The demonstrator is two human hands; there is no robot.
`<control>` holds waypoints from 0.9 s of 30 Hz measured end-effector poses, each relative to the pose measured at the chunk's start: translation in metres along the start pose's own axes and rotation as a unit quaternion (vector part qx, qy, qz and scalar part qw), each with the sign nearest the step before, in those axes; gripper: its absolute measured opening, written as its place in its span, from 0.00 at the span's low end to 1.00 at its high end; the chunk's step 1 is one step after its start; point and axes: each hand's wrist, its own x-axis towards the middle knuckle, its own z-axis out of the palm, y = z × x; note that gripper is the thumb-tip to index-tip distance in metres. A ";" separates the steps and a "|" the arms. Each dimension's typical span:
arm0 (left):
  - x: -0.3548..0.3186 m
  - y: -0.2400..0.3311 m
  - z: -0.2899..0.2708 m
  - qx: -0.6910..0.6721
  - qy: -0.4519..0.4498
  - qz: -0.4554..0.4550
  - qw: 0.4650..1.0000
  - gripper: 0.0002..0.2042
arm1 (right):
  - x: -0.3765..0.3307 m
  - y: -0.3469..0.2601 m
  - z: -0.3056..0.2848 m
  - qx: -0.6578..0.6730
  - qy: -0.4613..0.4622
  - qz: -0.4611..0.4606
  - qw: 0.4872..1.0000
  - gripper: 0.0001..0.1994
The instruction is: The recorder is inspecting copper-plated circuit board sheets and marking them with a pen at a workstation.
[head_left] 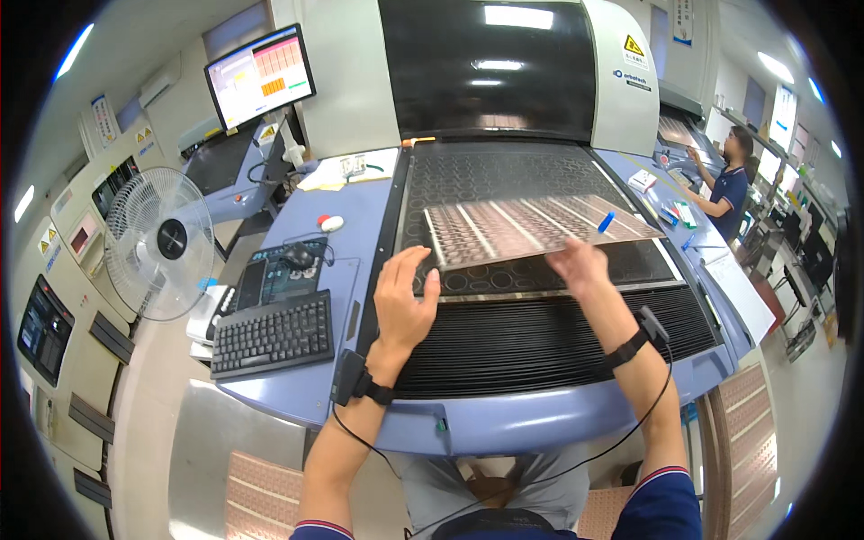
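A copper-coloured circuit board panel [513, 225] with pale stripes sits at a tilt over the dark perforated bed of a machine. My right hand [580, 268] is at its near edge, slightly blurred, with the fingers closed on that edge. Beside the panel's left corner is my left hand [402, 297], thumb and fingers apart, holding nothing; whether its fingertips touch the panel I cannot tell. A short blue object [606, 221], perhaps a marker, shows over the panel's right part. Both wrists wear black bands with cabled modules.
Black ribbed bellows [549, 346] span the machine's front. Left are a keyboard [274, 333], a mouse [297, 256], a monitor [261, 76] and a fan [162, 243]. Papers [740, 286] lie on the right ledge. A co-worker [731, 184] stands at another machine at right.
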 end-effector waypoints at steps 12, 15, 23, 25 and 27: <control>-0.028 -0.023 0.019 0.154 -0.306 -0.102 0.934 0.23 | -0.018 0.027 -0.040 -0.715 -0.153 -0.391 0.558 0.23; -0.028 -0.024 0.013 0.142 -0.326 -0.139 0.924 0.23 | -0.019 0.016 -0.032 -0.660 -0.240 -0.256 0.664 0.23; -0.029 -0.035 0.007 0.192 -0.317 -0.136 0.919 0.23 | -0.025 0.015 -0.043 -0.651 -0.229 -0.345 0.636 0.18; -0.028 -0.035 0.005 0.204 -0.307 -0.127 0.921 0.22 | -0.028 0.007 -0.040 -0.695 -0.217 -0.274 0.628 0.15; -0.019 -0.027 0.007 0.201 -0.331 -0.156 0.908 0.22 | -0.030 -0.002 -0.044 -0.691 -0.230 -0.276 0.628 0.15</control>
